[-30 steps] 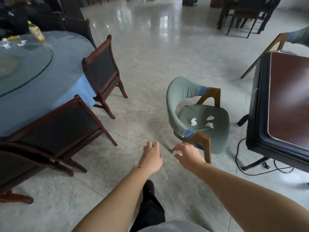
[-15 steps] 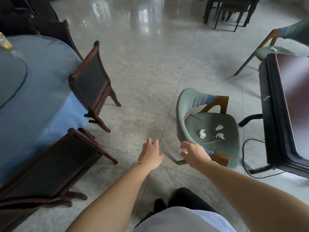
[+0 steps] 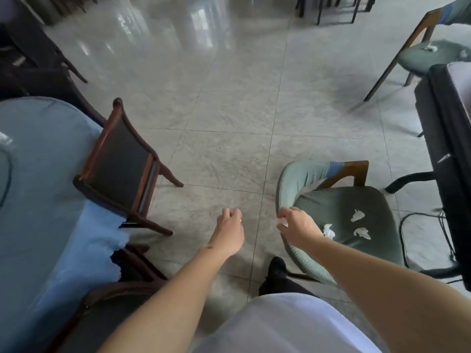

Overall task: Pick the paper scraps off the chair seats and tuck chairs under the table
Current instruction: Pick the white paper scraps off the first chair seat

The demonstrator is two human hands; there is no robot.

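A green upholstered chair (image 3: 356, 200) with wooden arms stands on the tiled floor at right. Three white paper scraps lie on its seat: one (image 3: 357, 215) near the middle, one (image 3: 362, 233) below it, one (image 3: 329, 230) beside my right wrist. My right hand (image 3: 295, 225) is over the chair's curved backrest, fingers curled round white paper scraps (image 3: 282, 221). My left hand (image 3: 229, 231) hangs over the floor to the left of the chair, fingers loosely curled, holding nothing. The dark table (image 3: 448, 138) stands at the right edge.
A round table with blue cloth (image 3: 43, 200) fills the left, with dark wooden chairs (image 3: 122, 164) against it. Another green chair (image 3: 428, 54) with scraps on its seat stands at top right. A black cable (image 3: 407, 225) trails on the floor beside the dark table.
I have stepped closer to the green chair. My right hand, still holding paper, has come over the chair's backrest; my left hand stays beside it.
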